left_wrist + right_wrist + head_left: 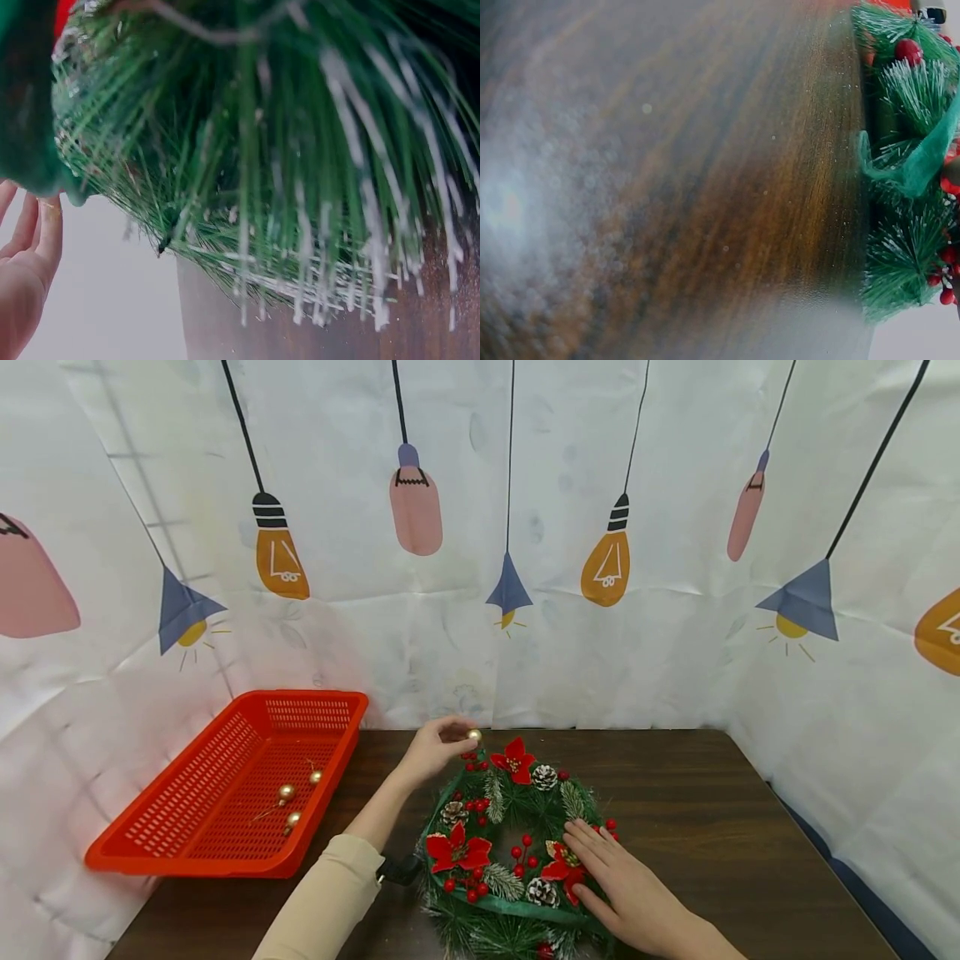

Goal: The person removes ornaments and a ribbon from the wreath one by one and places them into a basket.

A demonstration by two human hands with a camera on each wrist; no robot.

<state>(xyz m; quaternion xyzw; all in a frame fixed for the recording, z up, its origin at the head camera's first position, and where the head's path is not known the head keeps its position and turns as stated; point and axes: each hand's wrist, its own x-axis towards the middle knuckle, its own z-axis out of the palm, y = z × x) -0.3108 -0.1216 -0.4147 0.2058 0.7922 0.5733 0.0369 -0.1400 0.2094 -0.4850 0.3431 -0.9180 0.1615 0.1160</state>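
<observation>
A green Christmas wreath [517, 935] lies on the table, trimmed with red poinsettias, pine cones, red berries and a green ribbon. At its far left edge my left hand [435, 750] pinches a small gold ball ornament [474, 736] between thumb and fingertips. My right hand [630, 887] rests on the wreath's right side, fingers fairly straight over a red poinsettia [561, 867]. Frosted needles [247, 172] fill most of the left wrist view, with the left-hand fingers [49, 232] at its edge. The right wrist view catches the wreath's side and ribbon [922, 161]; the right hand is mostly out of it.
To the left stands a red plastic basket [217, 866] with several gold ball ornaments [287, 792] inside. The dark wooden table [720, 827] extends right of the wreath. A white curtain [465, 643] printed with lamps hangs behind and along both sides.
</observation>
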